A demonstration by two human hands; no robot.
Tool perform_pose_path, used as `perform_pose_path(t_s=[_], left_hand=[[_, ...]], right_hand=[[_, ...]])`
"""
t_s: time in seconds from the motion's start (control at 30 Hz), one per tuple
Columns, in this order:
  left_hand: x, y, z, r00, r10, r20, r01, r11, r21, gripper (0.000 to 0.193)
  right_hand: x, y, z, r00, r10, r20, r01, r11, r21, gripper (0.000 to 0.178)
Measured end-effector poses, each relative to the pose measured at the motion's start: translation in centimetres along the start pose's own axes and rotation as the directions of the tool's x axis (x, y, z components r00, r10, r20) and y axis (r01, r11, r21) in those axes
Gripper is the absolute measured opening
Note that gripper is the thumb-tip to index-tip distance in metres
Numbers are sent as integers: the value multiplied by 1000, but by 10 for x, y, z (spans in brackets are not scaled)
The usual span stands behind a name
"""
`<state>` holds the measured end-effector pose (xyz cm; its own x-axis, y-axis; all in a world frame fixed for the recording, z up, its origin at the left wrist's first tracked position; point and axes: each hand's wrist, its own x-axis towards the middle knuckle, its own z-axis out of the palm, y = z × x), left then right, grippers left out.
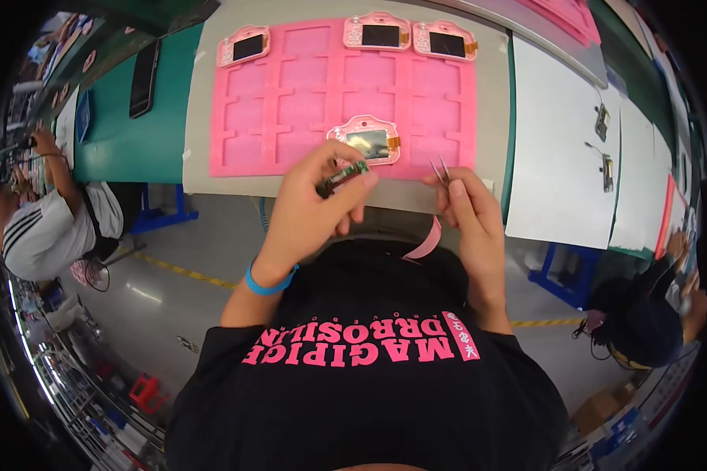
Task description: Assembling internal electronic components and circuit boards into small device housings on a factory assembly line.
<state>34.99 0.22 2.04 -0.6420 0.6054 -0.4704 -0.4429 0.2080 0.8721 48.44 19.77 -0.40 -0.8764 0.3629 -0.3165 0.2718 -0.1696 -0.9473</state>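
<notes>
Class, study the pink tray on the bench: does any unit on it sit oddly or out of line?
Yes. Three pink screen units sit squarely in the top row of the pink tray, but a fourth unit near the front edge lies slightly tilted and not seated in a pocket. Nothing looks spilled or damaged.

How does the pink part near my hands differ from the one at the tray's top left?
The near part lies in the tray's bottom row by the left hand; the top-left part sits far off. The near part's screen looks pale and shiny, the top-left part's black. Both are pink frames holding a screen.
</notes>
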Motion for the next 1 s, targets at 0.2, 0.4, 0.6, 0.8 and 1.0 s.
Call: perform_pose_path(t_s=[0.2,0.4,0.6,0.8,1.0], left_hand=[[39,16,3,998,47,-40,-39,981,192,22],[56,12,13,943,324,-76,-258,855,449,24],[64,16,19,947,306,-102,-211,828,519,31],[61,20,16,967,214,-142,-139,900,412,37],[61,18,15,966,213,-146,-151,925,350,38]], right_hand=[[4,4,-10,1000,5,25,-7,998,58,28],[6,-5,-9,974,170,147,-194,966,172,21],[14,-4,-5,924,224,309,-307,918,251,17],[21,-5,10,859,295,419,-439,846,304,16],[23,-4,15,869,311,386,-429,861,273,15]])
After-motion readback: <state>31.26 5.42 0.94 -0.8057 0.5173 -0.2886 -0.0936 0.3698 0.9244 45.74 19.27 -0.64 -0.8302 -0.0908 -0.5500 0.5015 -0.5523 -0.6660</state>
